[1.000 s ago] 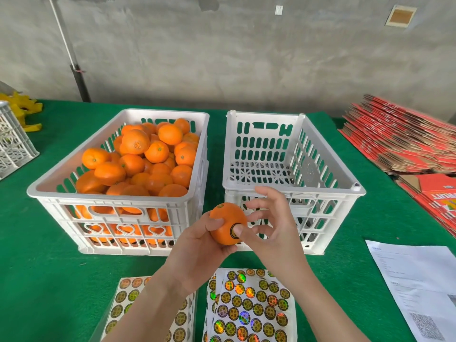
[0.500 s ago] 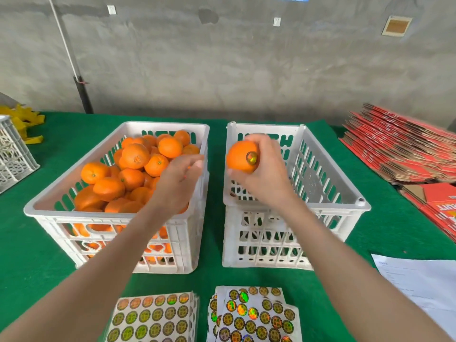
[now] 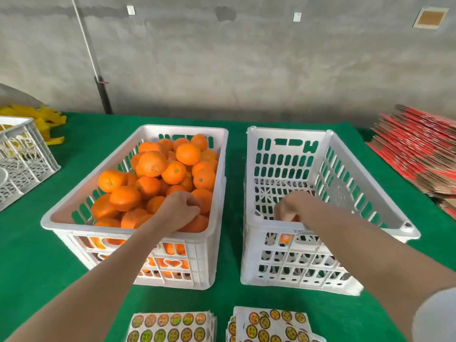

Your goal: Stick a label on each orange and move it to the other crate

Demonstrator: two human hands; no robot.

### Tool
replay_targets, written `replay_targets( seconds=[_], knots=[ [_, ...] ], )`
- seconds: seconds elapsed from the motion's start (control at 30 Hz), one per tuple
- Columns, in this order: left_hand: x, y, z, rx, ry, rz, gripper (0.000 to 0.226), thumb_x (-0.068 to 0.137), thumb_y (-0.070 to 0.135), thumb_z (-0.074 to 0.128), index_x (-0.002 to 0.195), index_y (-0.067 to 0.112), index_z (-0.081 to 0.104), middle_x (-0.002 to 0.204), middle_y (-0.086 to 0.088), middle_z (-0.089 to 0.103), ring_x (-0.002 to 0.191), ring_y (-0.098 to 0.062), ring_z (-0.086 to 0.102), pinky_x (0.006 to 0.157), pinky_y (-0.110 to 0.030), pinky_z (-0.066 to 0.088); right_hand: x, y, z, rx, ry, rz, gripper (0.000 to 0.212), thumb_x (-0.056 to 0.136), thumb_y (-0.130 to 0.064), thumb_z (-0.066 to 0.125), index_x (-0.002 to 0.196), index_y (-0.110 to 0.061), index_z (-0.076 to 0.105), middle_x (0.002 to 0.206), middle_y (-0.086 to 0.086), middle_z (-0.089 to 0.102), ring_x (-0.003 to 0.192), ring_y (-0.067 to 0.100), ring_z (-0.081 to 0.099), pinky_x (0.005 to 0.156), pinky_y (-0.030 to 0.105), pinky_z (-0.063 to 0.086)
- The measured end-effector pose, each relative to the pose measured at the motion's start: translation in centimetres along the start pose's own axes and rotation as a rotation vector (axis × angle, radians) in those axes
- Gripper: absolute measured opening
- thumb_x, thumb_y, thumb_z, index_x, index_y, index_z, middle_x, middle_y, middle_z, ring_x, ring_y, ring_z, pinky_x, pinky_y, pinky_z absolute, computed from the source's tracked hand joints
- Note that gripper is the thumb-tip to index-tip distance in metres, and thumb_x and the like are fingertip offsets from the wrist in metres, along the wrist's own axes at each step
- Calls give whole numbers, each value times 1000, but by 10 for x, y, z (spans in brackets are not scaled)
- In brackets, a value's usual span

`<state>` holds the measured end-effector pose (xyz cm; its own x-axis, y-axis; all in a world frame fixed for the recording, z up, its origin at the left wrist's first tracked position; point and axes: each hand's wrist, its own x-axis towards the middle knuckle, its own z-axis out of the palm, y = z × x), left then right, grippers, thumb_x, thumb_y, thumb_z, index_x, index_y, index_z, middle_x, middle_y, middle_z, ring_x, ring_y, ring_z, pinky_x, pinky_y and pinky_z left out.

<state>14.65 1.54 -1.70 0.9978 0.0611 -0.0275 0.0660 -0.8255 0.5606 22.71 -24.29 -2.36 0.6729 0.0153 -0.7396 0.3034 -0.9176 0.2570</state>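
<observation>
Two hands down in two crates, an orange under each.

Our left hand (image 3: pixel 180 208) lies on the heap of oranges (image 3: pixel 148 186) in the left crate (image 3: pixel 74 230), its fingers curled round a near orange (image 3: pixel 197 225) by the near right corner. Our right hand (image 3: pixel 293 208) reaches low inside the right crate (image 3: pixel 271 227), just behind its near wall. Its fingers curl down over a lone orange (image 3: pixel 285 238) that shows through the slots, and we cannot tell whether they grip it.
</observation>
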Motion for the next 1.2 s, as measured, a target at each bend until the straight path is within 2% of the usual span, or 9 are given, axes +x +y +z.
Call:
replay_targets(
  seconds=[0.2, 0.37, 0.5, 0.6, 0.7, 0.8, 0.93, 1.03, 1.2],
  knots=[
    [-5, 4, -18, 181, -381, 123, 28, 88, 32, 58, 115, 36, 66, 105, 14, 66, 84, -4, 60, 65, -11, 39, -5, -1, -3, 248, 109, -32, 51, 91, -16, 59, 139, -6, 43, 138, 12, 48, 110, 30, 56, 87, 35, 48],
    [-6, 9, -22, 269, -380, 121, 32, 85, 30, 58, 116, 29, 66, 103, 5, 67, 85, -10, 60, 63, -14, 42, -38, -12, -15, 607, 1040, -103, 25, 92, -16, 57, 115, -6, 58, 115, 8, 63, 96, 20, 61, 86, 30, 49],
    [-9, 2, -16, 207, -188, 138, 26, 83, 30, 62, 107, 24, 69, 91, 4, 68, 76, -10, 59, 58, -14, 42, -99, -62, 15, 865, 1619, -591, 10, 89, -10, 54, 85, -9, 63, 73, -2, 61, 63, -2, 52, 59, 7, 38],
    [-17, -5, -11, 112, 24, 130, 36, 79, 32, 71, 113, 20, 65, 93, 6, 61, 81, -12, 56, 60, -18, 40, -108, -100, 82, 711, 1355, -811, 19, 90, -19, 54, 76, -9, 61, 65, 0, 57, 55, 7, 48, 52, 18, 39],
    [-31, -3, -13, -213, 329, 88, 46, 81, 34, 73, 122, 18, 59, 102, 3, 54, 92, -14, 51, 68, -20, 40, -85, -111, 147, 460, 781, -574, 26, 94, -25, 52, 83, -4, 63, 83, 7, 62, 76, 17, 54, 69, 30, 44],
    [-57, 9, -17, -576, 446, 110, 43, 86, 34, 68, 125, 21, 58, 114, 5, 58, 101, -13, 54, 73, -16, 43, -63, -107, 185, 331, 450, -335, 30, 93, -31, 47, 74, -8, 47, 96, 11, 52, 103, 28, 51, 85, 35, 43],
    [-107, 29, 5, -1089, 158, 101, 16, 92, 26, 59, 106, 34, 62, 107, 19, 65, 110, -16, 58, 84, -32, 51, -54, -109, 200, 400, 335, -203, 31, 84, -41, 56, 72, -16, 43, 98, 4, 41, 107, 26, 45, 91, 38, 42],
    [-133, 32, 40, -1464, -213, -208, 33, 79, 30, 65, 111, 33, 53, 119, 1, 57, 112, -26, 57, 76, -38, 56, -52, -111, 202, 500, 399, -171, 21, 84, -29, 60, 95, -11, 58, 103, 5, 49, 106, 25, 48, 91, 36, 44],
    [-151, 17, 91, -1494, -449, -536, 46, 63, 24, 72, 103, 17, 52, 114, -11, 54, 106, -30, 56, 76, -38, 51, -53, -105, 206, 736, 544, -210, 17, 92, -8, 49, 92, -7, 66, 100, 7, 64, 97, 23, 59, 83, 28, 46]
  ],
)
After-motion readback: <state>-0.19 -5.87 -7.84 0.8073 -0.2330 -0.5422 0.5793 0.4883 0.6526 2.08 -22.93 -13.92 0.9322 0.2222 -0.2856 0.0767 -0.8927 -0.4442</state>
